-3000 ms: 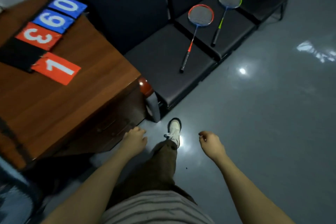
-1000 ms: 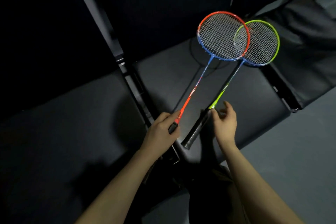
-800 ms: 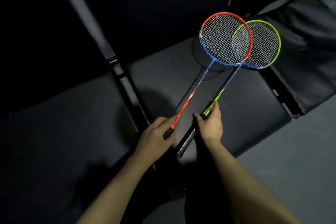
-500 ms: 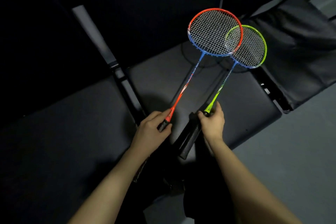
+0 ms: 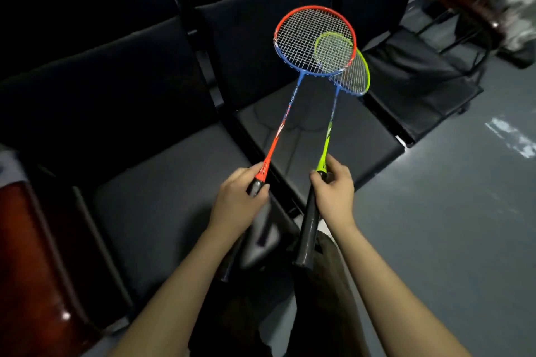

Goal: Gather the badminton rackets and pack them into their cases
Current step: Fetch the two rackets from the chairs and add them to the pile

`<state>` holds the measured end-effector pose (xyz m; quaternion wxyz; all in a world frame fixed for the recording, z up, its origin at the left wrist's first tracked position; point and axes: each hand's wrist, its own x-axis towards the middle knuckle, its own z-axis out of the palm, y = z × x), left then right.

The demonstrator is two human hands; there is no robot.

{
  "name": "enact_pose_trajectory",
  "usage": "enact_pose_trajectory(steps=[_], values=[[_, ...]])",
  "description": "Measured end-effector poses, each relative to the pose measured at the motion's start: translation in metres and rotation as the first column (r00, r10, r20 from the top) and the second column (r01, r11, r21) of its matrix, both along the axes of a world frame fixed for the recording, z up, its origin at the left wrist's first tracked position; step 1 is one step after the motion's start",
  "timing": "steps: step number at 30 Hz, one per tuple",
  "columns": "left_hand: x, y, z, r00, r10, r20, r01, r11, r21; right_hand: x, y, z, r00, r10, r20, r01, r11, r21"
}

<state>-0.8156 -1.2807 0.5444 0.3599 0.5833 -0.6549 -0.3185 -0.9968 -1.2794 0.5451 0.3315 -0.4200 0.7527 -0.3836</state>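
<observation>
My left hand [image 5: 237, 203] grips the black handle of the red-and-blue racket [image 5: 285, 116], whose head is raised above the dark seats. My right hand [image 5: 333, 191] holds the green-and-blue racket [image 5: 329, 132] at the top of its black grip, and the rest of the grip hangs below my wrist. The two stringed heads overlap, with the red one in front of the green one. Both rackets are lifted off the seat. No racket case is in view.
A row of dark padded seats [image 5: 316, 136] runs from left to right under the rackets, with tall backrests behind. A reddish wooden piece [image 5: 32, 264] is at the lower left. Grey glossy floor [image 5: 452, 226] lies to the right. My trouser leg shows below.
Both rackets have risen off the seat and their heads overlap more. My right hand, which was just closing on the green racket's handle, now holds it in the air.
</observation>
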Motion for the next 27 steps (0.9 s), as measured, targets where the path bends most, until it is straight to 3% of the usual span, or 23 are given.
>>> enact_pose_trajectory(steps=[3,11,20,27], values=[[0.044,0.046,0.04,1.0,-0.015,0.004,0.015,0.996,-0.089,0.045,0.055,0.05,0.999,-0.024,-0.046,0.019,0.994,-0.105],[0.144,0.164,0.118,0.999,0.027,0.023,-0.025,0.998,-0.059,0.144,0.181,0.127,0.999,0.046,-0.023,-0.05,0.979,-0.2],[0.207,0.319,0.144,0.974,0.221,0.044,-0.213,0.966,-0.147,0.212,0.299,0.152,0.957,0.289,-0.006,-0.277,0.912,-0.304],[0.266,0.434,0.167,0.9,0.437,0.004,-0.432,0.892,-0.135,0.273,0.38,0.157,0.878,0.476,-0.04,-0.457,0.812,-0.363]])
